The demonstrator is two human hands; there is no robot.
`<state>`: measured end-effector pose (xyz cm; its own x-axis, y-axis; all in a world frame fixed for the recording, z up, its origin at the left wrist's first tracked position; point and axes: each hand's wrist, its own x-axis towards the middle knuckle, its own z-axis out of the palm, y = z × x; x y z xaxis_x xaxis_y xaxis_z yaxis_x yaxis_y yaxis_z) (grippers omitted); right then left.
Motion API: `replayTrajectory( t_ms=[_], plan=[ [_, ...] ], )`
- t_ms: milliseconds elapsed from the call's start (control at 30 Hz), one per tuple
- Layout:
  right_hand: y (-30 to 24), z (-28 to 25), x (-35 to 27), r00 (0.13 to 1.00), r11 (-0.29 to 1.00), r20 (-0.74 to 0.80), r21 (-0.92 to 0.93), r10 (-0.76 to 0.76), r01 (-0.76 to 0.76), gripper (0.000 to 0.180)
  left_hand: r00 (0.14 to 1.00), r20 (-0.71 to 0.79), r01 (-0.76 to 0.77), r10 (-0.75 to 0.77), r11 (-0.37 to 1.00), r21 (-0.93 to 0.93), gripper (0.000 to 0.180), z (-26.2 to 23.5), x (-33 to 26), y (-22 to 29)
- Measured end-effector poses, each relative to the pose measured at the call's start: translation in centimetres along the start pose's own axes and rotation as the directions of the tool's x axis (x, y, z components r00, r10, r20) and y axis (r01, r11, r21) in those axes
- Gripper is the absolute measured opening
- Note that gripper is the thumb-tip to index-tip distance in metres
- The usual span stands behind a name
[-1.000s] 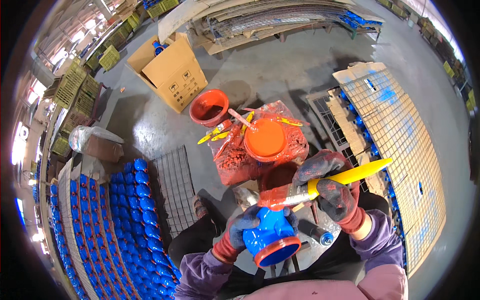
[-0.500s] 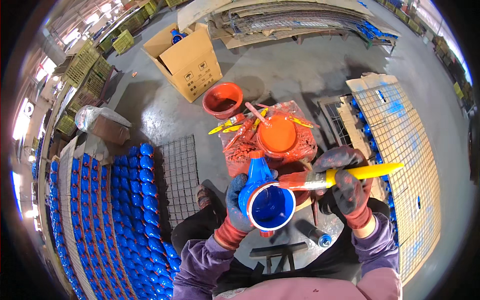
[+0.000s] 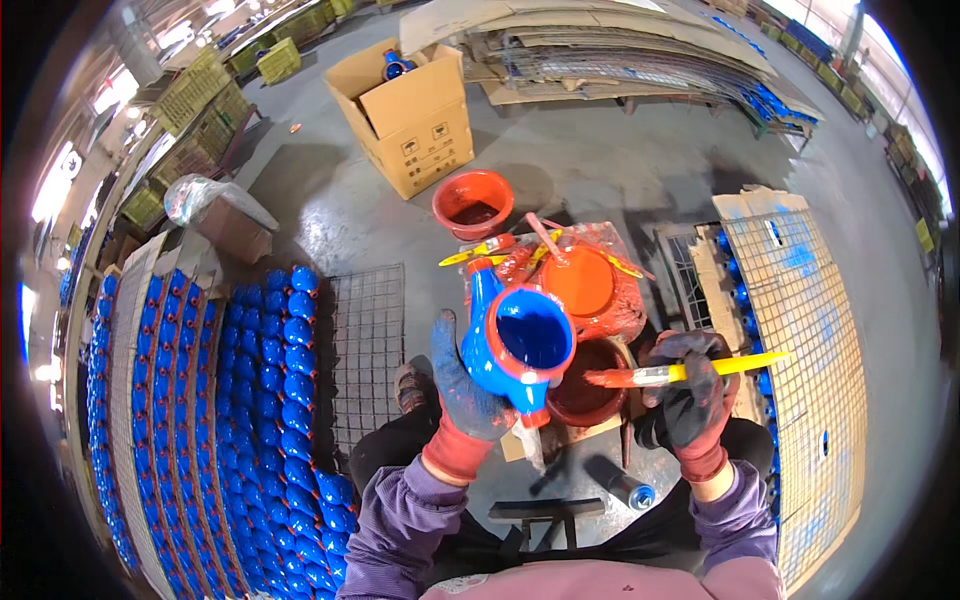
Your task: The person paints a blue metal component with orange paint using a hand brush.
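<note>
- The left hand (image 3: 462, 388), in a dark blue glove with a red cuff, is closed around the blue valve body (image 3: 515, 345), gripping it from the left and below; the thumb points up beside it.
- The valve is held up in front of the chest, its round opening tipped toward the camera, the rim painted orange-red, the inside blue.
- The right hand (image 3: 693, 395), in a dark paint-stained glove, is closed on the yellow handle of a brush (image 3: 680, 373); the orange-wet bristles point left, just right of the valve and apart from it.
- Below the valve, partly covered by it, sits a dark paint pot (image 3: 590, 395); the brush tip hangs over its rim.
- Just behind the valve stands an orange bucket (image 3: 577, 283) on paint-smeared plastic, with more yellow-handled brushes lying beside it.
- Further behind the valve is a red basin (image 3: 473, 203), and beyond that an open cardboard box (image 3: 412, 115) with small dark marks on its front, too small to make out; a blue part shows inside it.
- Left of the valve, rows of blue parts (image 3: 240, 400) lie on the floor beside a wire grid (image 3: 366, 340); their shapes blur toward the picture's rim.
- Right of the valve, a wire mesh panel (image 3: 830, 330) with blue stains rests on cardboard.
- Below the valve, a spray can (image 3: 620, 485) lies on the floor, and the person's lap hides what is underneath.
</note>
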<state>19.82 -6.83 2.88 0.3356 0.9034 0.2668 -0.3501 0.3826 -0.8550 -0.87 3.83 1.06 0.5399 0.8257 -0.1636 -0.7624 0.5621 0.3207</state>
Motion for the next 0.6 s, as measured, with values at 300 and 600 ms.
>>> replayTrajectory(
  t_ms=[300, 600],
  plan=[
    [2.8, -4.1, -0.4, 0.955, 0.259, 0.123, -0.946, -0.270, 0.195, 0.032, 0.986, 0.105, -0.131, 0.130, 0.991, 0.008, 0.073, 0.3, 0.5, 2.4],
    [4.0, -5.1, 0.7, 0.957, 0.706, -0.288, -0.673, 0.023, -0.220, 0.026, 0.914, 0.136, -0.389, 0.381, 0.921, 0.034, 0.061, 0.4, -3.8, 11.2]
  ],
)
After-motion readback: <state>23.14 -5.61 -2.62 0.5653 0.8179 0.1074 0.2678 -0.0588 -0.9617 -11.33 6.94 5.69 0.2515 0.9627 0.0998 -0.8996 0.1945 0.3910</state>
